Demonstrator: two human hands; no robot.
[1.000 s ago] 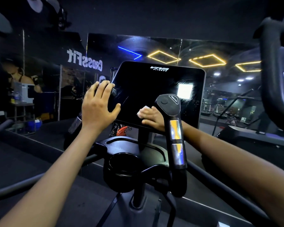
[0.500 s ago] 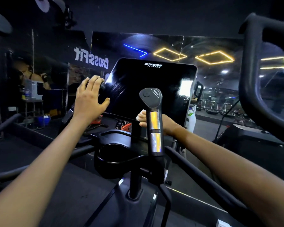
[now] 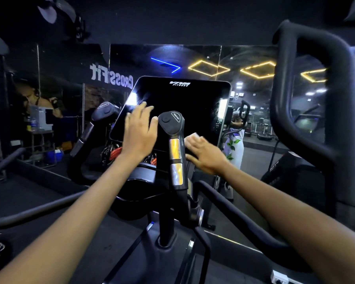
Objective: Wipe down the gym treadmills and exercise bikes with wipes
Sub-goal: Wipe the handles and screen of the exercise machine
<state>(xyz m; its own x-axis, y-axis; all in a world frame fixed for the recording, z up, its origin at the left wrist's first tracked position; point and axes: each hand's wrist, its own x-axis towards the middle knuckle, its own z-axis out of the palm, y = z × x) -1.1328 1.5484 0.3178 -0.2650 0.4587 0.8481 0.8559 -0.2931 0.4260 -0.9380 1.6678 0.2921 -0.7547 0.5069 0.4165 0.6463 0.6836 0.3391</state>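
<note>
A black console screen point(image 3: 184, 101) marked VIVA FITNESS stands upright on the exercise bike in front of me. My left hand point(image 3: 139, 133) is spread flat with straight fingers at the screen's lower left part. My right hand point(image 3: 206, 155) presses a white wipe point(image 3: 193, 137) against the screen's lower right area, fingers fairly straight over it. Most of the wipe is hidden under the fingers. Between my hands rises the bike's right handle point(image 3: 173, 128), with a round button on top and shiny metal sensor plates below.
The left handle point(image 3: 104, 111) sticks up left of the screen. A black cup holder point(image 3: 139, 181) sits below the console. A thick black bar point(image 3: 316, 111) of a neighbouring machine looms at the right. A mirror wall point(image 3: 250, 64) runs behind, reflecting ceiling lights.
My left hand let go of the screen's left edge and moved right onto its face. My right hand slid from behind the handle to its right side with the wipe.
</note>
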